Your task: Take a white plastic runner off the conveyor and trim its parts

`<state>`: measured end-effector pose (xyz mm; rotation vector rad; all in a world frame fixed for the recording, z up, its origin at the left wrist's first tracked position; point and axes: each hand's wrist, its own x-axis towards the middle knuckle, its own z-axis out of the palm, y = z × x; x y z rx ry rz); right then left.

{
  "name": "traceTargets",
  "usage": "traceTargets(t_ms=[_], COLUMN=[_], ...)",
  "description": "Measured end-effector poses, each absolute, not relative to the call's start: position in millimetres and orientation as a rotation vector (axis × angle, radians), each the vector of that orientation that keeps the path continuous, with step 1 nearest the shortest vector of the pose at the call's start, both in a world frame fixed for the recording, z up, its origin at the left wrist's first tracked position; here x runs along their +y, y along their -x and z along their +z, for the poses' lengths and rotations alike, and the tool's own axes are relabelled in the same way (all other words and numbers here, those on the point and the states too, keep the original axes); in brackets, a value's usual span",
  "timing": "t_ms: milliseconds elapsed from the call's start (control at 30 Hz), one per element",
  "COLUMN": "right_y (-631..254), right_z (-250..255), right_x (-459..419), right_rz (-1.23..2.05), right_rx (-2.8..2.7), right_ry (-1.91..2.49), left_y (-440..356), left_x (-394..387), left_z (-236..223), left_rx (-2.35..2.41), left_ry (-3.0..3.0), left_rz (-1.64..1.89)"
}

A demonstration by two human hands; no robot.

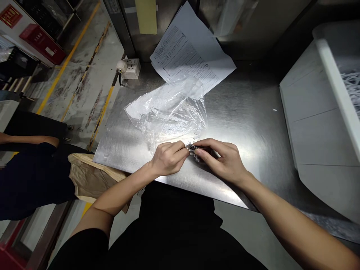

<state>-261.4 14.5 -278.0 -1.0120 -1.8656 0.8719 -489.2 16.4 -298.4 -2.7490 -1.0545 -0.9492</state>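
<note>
My left hand (168, 157) and my right hand (225, 159) meet at the near part of a steel table (247, 112). Both hands are closed in a pinch on a small dark object (193, 147) held between their fingertips; I cannot make out what it is. A crumpled clear plastic bag (168, 110) lies on the table just beyond the hands, and its near edge touches my left fingers.
Printed paper sheets (191, 48) lean against the back wall. A white power socket (131, 68) sits at the table's far left corner. A large white bin (323, 112) stands on the right. Another person in dark clothes (30, 176) and a brown paper bag (90, 178) are at the left.
</note>
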Motion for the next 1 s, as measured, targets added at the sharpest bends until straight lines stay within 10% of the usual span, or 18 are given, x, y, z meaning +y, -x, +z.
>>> traceTargets(t_ms=[1000], right_y=[241.3], right_z=[-276.3], right_x=[31.2], right_rz=[1.181], right_rx=[-1.664], right_ry=[1.121], left_y=[492.9], left_x=[18.4], left_z=[-295.1], left_rx=[-1.264], left_ry=[2.652], left_rz=[-1.235])
